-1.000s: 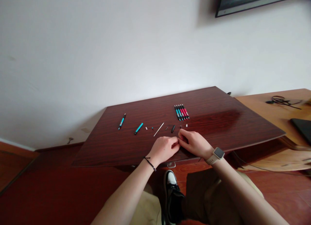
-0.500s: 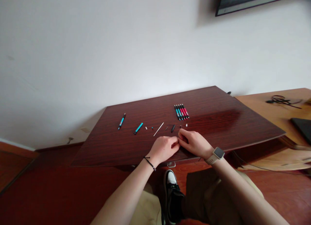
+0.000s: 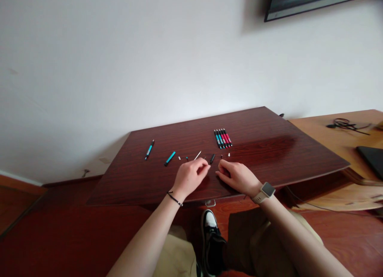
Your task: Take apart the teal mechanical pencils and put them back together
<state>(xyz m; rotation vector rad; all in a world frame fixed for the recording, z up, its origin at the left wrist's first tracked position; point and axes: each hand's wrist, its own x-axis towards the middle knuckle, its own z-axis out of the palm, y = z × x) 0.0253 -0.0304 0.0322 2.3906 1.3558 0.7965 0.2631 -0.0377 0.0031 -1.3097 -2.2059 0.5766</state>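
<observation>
My left hand (image 3: 191,176) hovers over the front middle of the table, thumb and forefinger curled together near a black pen grip (image 3: 212,158). It covers the lower end of a thin white refill (image 3: 198,155). To its right, my right hand (image 3: 237,176) has bent fingers and the thumb close beneath them. Whatever either hand pinches is too small or hidden to make out. Beyond the right fingertips are a tiny dark part (image 3: 222,156) and a small white tip (image 3: 229,154). Left of my left hand lie a blue pen barrel (image 3: 170,158), a small white piece (image 3: 179,158) and a tiny blue piece (image 3: 187,158).
Several blue and red pens (image 3: 223,138) lie in a row farther back on the dark wooden table (image 3: 254,125). One blue pen (image 3: 150,149) lies apart at left. A lighter desk (image 3: 317,127) at right bears a black cable (image 3: 347,124) and a dark flat object (image 3: 372,159).
My hands have come apart. The left has moved left and slightly forward, over the refill's lower end, while the right has stayed nearly in place.
</observation>
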